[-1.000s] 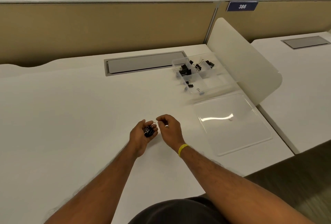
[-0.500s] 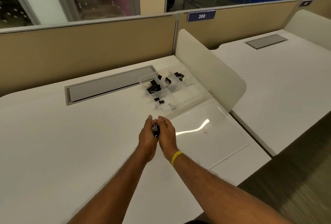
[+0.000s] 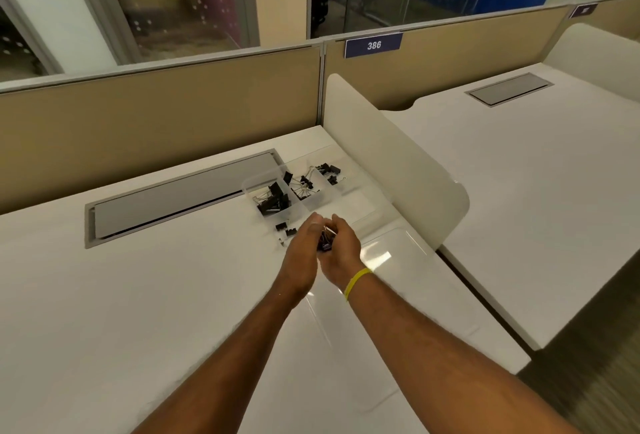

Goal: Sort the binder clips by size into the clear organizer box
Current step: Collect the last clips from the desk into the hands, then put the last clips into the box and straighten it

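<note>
My left hand [image 3: 302, 251] and right hand [image 3: 343, 253] are pressed close together above the desk [image 3: 145, 295], just this side of the box [image 3: 263, 177]. The fingers of both curl in round a small bunch of black clips [image 3: 325, 242] caught between them. Only a dark sliver and a glint of wire handle show in the gap, so I cannot tell which fingers do the actual pinching, or how many clips are there. A yellow band [image 3: 356, 283] sits on my right wrist. The box is clear, lidless and divided, and stands near the far right of the desk, beside the white divider [image 3: 391, 156]. Its far-left cell holds a pile of large clips [image 3: 273, 200]. The cell to its right has a few with their wire arms splayed [image 3: 305, 184], and a further cell to the right has some smaller ones [image 3: 330, 170]. A few small clips [image 3: 286, 229] lie in the near-left part, just left of my left fingertips. My hands hide the near middle of the box. The lid [image 3: 408, 295] lies flat on the desk, under and to the right of my right wrist, catching a patch of glare. A grey hatch [image 3: 173, 198] is set into the desk left of the box, and a blue sign [image 3: 374, 45] reading 386 hangs on the partition behind.
</note>
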`<state>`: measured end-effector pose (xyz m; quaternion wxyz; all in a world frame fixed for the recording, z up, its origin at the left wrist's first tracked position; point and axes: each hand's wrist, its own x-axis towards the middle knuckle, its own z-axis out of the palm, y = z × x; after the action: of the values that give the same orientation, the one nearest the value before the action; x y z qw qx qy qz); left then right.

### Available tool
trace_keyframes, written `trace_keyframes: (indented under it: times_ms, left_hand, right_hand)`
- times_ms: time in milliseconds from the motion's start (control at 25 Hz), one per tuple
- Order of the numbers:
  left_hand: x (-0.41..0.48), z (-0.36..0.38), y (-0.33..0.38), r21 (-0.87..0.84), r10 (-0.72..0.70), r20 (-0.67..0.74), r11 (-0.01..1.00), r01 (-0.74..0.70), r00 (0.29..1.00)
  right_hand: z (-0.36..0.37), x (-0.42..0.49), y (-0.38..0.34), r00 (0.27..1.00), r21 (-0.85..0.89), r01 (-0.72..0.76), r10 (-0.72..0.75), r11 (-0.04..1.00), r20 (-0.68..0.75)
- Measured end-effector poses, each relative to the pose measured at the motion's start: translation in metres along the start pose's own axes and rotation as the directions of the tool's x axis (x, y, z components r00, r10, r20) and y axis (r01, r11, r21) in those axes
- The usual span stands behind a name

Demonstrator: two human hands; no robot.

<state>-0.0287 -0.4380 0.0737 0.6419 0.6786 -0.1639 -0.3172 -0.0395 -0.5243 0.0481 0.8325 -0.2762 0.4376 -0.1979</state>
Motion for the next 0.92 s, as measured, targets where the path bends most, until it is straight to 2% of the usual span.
trace_keyframes:
  times_ms: [160, 240, 360, 480, 560, 760, 840, 920]
  left_hand:
    - [0.028, -0.011, 0.000, 0.083, 0.062, -0.053, 0.995, -0.057, 0.997]
    - [0.041, -0.017, -0.001, 0.142, 0.045, -0.075, 0.989, -0.034, 0.996]
    - [0.053, -0.036, -0.005, 0.095, 0.048, -0.159, 0.995, -0.033, 0.986]
    - [0.064, -0.057, -0.021, 0.074, 0.032, -0.284, 0.997, -0.011, 0.958]
    - [0.068, -0.066, -0.034, 0.061, 0.018, -0.340, 0.998, 0.003, 0.940]
    - [0.069, -0.077, -0.059, 0.050, -0.048, -0.391, 0.996, 0.074, 0.919]
    - [0.068, -0.078, -0.067, 0.034, -0.082, -0.402, 0.994, 0.104, 0.912]
    - [0.066, -0.078, -0.072, 0.031, -0.101, -0.395, 0.992, 0.123, 0.913]
  right_hand:
    - [0.017, 0.033, -0.030, 1.000, -0.001, 0.003, -0.003, 1.000, 0.031]
    - [0.021, 0.052, -0.040, 0.998, -0.109, 0.053, -0.050, 0.993, 0.031]
    - [0.021, 0.085, -0.050, 0.992, -0.326, 0.124, -0.117, 0.937, 0.042]
    - [0.017, 0.104, -0.051, 0.978, -0.584, 0.204, -0.186, 0.785, 0.091]
    - [0.014, 0.107, -0.050, 0.969, -0.687, 0.242, -0.202, 0.685, 0.140]
    - [0.005, 0.099, -0.049, 0.907, -0.717, 0.413, -0.325, 0.562, 0.268]
    - [0.005, 0.094, -0.045, 0.848, -0.711, 0.523, -0.374, 0.469, 0.377]
    - [0.007, 0.090, -0.039, 0.790, -0.709, 0.609, -0.348, 0.354, 0.505]
